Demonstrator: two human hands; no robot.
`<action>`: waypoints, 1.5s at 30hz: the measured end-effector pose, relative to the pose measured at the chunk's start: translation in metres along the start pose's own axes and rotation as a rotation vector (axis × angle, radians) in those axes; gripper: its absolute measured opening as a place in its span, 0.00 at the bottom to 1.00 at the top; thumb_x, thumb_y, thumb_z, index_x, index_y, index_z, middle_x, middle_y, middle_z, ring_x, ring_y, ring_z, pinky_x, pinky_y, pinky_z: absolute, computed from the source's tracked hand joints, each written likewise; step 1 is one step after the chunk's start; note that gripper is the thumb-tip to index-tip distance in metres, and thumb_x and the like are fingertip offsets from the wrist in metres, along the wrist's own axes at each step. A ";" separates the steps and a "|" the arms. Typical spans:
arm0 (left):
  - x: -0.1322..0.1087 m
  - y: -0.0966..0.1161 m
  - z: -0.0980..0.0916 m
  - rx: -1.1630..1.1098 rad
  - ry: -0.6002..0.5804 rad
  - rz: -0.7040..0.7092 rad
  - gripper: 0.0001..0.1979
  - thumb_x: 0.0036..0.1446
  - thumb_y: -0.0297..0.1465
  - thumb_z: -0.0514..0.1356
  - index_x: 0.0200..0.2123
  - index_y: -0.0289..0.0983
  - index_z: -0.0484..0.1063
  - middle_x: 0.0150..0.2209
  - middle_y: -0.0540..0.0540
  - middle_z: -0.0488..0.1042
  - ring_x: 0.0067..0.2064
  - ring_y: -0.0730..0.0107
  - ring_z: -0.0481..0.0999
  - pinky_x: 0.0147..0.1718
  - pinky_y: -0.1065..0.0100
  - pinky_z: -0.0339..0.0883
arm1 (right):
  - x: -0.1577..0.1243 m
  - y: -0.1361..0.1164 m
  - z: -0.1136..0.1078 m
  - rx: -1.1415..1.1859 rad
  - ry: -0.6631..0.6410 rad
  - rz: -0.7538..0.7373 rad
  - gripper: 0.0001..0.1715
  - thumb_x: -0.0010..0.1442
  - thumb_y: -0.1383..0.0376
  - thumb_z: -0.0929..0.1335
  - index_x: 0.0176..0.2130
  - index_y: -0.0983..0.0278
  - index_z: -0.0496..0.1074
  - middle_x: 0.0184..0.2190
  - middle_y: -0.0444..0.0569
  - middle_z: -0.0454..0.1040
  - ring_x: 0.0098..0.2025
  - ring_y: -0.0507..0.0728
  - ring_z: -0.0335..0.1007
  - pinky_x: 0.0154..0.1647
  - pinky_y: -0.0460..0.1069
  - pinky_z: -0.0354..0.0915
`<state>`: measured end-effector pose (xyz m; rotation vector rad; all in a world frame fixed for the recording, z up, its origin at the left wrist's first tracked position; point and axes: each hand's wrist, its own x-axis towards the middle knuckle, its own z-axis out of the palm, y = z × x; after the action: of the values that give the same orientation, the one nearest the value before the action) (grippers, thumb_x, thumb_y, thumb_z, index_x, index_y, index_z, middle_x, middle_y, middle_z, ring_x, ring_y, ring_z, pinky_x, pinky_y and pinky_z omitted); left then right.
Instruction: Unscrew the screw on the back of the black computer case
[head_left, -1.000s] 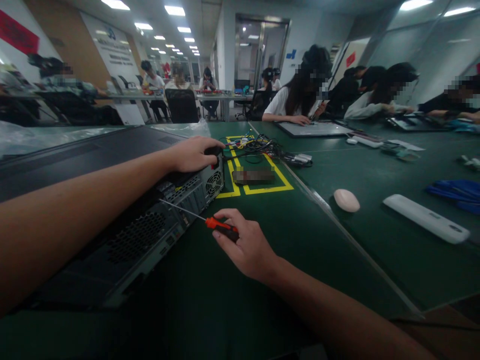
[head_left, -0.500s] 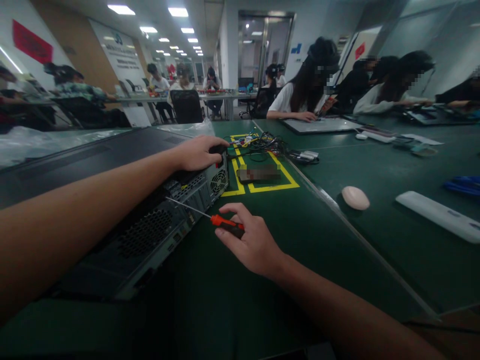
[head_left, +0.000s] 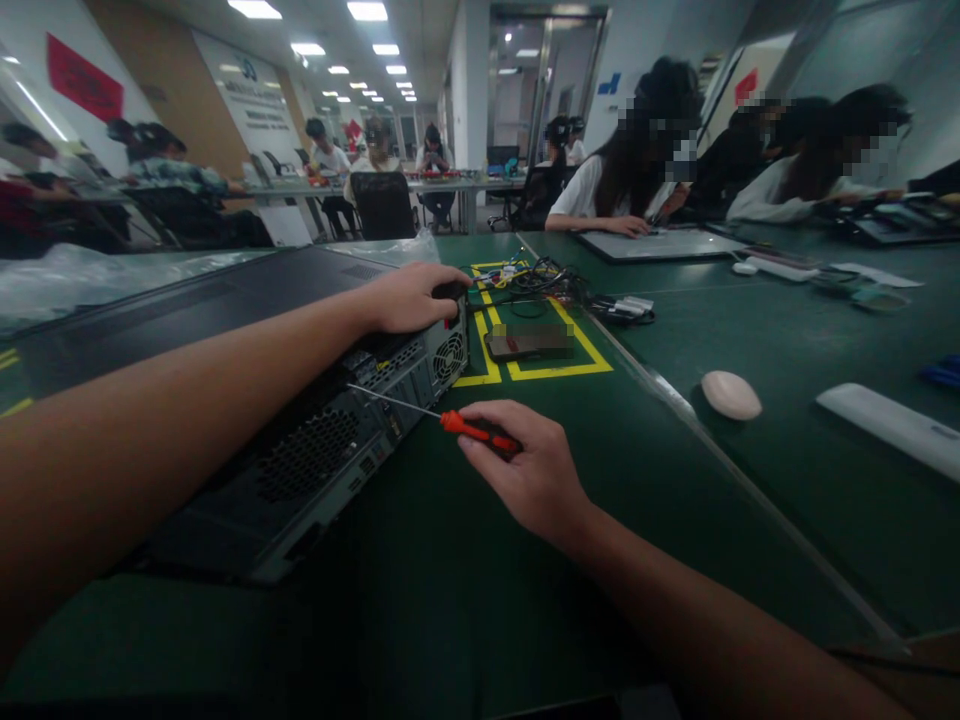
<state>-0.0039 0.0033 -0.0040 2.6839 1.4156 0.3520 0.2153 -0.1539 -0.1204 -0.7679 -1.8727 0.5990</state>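
A black and grey computer case [head_left: 300, 450] lies on its side on the green table, its vented rear panel towards me. My left hand [head_left: 416, 297] rests on the case's far right corner, fingers closed around a dark object there that I cannot make out. In my right hand [head_left: 529, 455] is a red and black screwdriver [head_left: 480, 432], gripped by its handle. Its thin shaft points left, and the tip is at the upper edge of the rear panel, near the slots.
Tangled cables [head_left: 551, 283] lie beyond the case, near a dark phone-like object [head_left: 525, 342] inside yellow tape [head_left: 559, 372]. Rightwards are a pale rounded object [head_left: 731, 395] and a long white bar [head_left: 889, 425]. A person [head_left: 637, 165] works across the table; clear plastic [head_left: 82, 275] lies at left.
The view has shifted slightly, moving the scene. My right-hand fingers have closed further round the screwdriver handle. My left hand stays on the case corner.
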 end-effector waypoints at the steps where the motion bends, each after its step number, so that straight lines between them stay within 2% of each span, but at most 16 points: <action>1: 0.000 0.000 0.000 0.000 0.001 0.000 0.36 0.59 0.40 0.57 0.69 0.39 0.74 0.65 0.38 0.78 0.64 0.45 0.76 0.66 0.48 0.65 | 0.001 0.001 -0.001 -0.016 0.012 -0.024 0.12 0.68 0.67 0.72 0.51 0.58 0.80 0.47 0.50 0.85 0.48 0.60 0.82 0.52 0.56 0.75; 6: 0.000 0.000 0.001 -0.009 0.011 -0.005 0.36 0.58 0.40 0.58 0.69 0.40 0.74 0.64 0.38 0.79 0.65 0.45 0.75 0.68 0.48 0.63 | 0.001 0.002 0.000 -0.042 0.009 -0.091 0.13 0.69 0.66 0.72 0.53 0.60 0.79 0.46 0.50 0.84 0.46 0.58 0.81 0.49 0.54 0.76; 10: 0.000 -0.001 0.001 0.012 0.014 -0.006 0.35 0.59 0.41 0.57 0.69 0.43 0.74 0.64 0.41 0.79 0.64 0.47 0.76 0.67 0.48 0.64 | -0.001 -0.001 0.003 -0.026 0.025 -0.062 0.11 0.67 0.67 0.75 0.49 0.60 0.78 0.45 0.49 0.85 0.42 0.57 0.81 0.45 0.53 0.75; 15: 0.000 -0.001 0.001 0.020 0.007 -0.010 0.35 0.60 0.42 0.56 0.69 0.40 0.73 0.65 0.38 0.78 0.64 0.48 0.76 0.68 0.51 0.64 | 0.000 -0.005 0.001 -0.066 0.027 -0.050 0.07 0.70 0.65 0.73 0.49 0.60 0.79 0.42 0.48 0.85 0.41 0.57 0.80 0.45 0.53 0.74; 18: 0.000 0.000 0.000 0.013 -0.001 -0.006 0.36 0.60 0.41 0.56 0.69 0.39 0.73 0.66 0.38 0.78 0.64 0.48 0.76 0.68 0.51 0.64 | 0.000 -0.007 0.001 -0.059 0.002 -0.025 0.09 0.73 0.61 0.70 0.48 0.61 0.80 0.39 0.48 0.83 0.39 0.57 0.79 0.43 0.53 0.73; 21: 0.000 0.000 0.000 0.009 0.002 -0.009 0.36 0.59 0.42 0.56 0.69 0.39 0.73 0.66 0.38 0.78 0.65 0.47 0.75 0.68 0.50 0.64 | -0.001 -0.007 0.003 -0.042 -0.008 0.002 0.11 0.74 0.60 0.68 0.49 0.61 0.79 0.41 0.49 0.83 0.41 0.57 0.79 0.43 0.53 0.72; 23: 0.000 0.001 0.000 0.011 0.002 -0.009 0.36 0.59 0.41 0.57 0.69 0.39 0.74 0.65 0.38 0.78 0.65 0.47 0.75 0.67 0.49 0.64 | -0.002 -0.008 0.005 -0.035 -0.009 0.039 0.11 0.70 0.60 0.72 0.51 0.60 0.77 0.43 0.49 0.83 0.41 0.57 0.79 0.43 0.53 0.73; 26: 0.000 0.001 0.000 0.014 0.004 -0.007 0.35 0.58 0.41 0.58 0.69 0.42 0.74 0.66 0.39 0.78 0.66 0.46 0.75 0.68 0.48 0.64 | -0.002 -0.008 0.005 -0.040 -0.028 0.065 0.12 0.65 0.63 0.75 0.49 0.58 0.75 0.43 0.47 0.83 0.39 0.57 0.78 0.42 0.53 0.73; 28: 0.000 0.001 0.000 0.019 0.008 -0.012 0.35 0.59 0.41 0.58 0.69 0.43 0.74 0.66 0.41 0.78 0.66 0.47 0.74 0.68 0.48 0.63 | -0.002 -0.007 0.005 -0.037 -0.032 0.061 0.08 0.66 0.65 0.73 0.46 0.58 0.75 0.42 0.47 0.83 0.38 0.56 0.78 0.42 0.53 0.72; 31: -0.001 0.002 -0.001 0.035 0.001 -0.020 0.35 0.59 0.41 0.57 0.69 0.41 0.73 0.66 0.40 0.78 0.65 0.48 0.75 0.68 0.51 0.64 | -0.001 -0.006 0.005 -0.031 -0.035 0.054 0.05 0.68 0.66 0.72 0.45 0.59 0.74 0.41 0.47 0.82 0.38 0.56 0.78 0.42 0.52 0.72; 42: -0.001 0.004 -0.001 0.038 0.001 -0.009 0.35 0.59 0.40 0.57 0.70 0.39 0.73 0.66 0.37 0.77 0.65 0.45 0.75 0.67 0.47 0.65 | -0.002 -0.006 0.005 -0.033 -0.037 0.033 0.05 0.69 0.65 0.72 0.46 0.59 0.75 0.41 0.48 0.82 0.38 0.56 0.77 0.41 0.52 0.70; 45: -0.002 0.004 -0.002 0.031 0.003 -0.008 0.35 0.59 0.40 0.57 0.69 0.42 0.74 0.65 0.40 0.79 0.65 0.46 0.75 0.66 0.48 0.66 | -0.002 -0.006 0.005 -0.033 -0.031 0.039 0.05 0.69 0.65 0.72 0.46 0.59 0.75 0.41 0.47 0.82 0.38 0.56 0.77 0.41 0.52 0.71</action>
<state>-0.0019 -0.0005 -0.0018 2.7026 1.4446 0.3367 0.2096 -0.1596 -0.1200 -0.8228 -1.9038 0.6096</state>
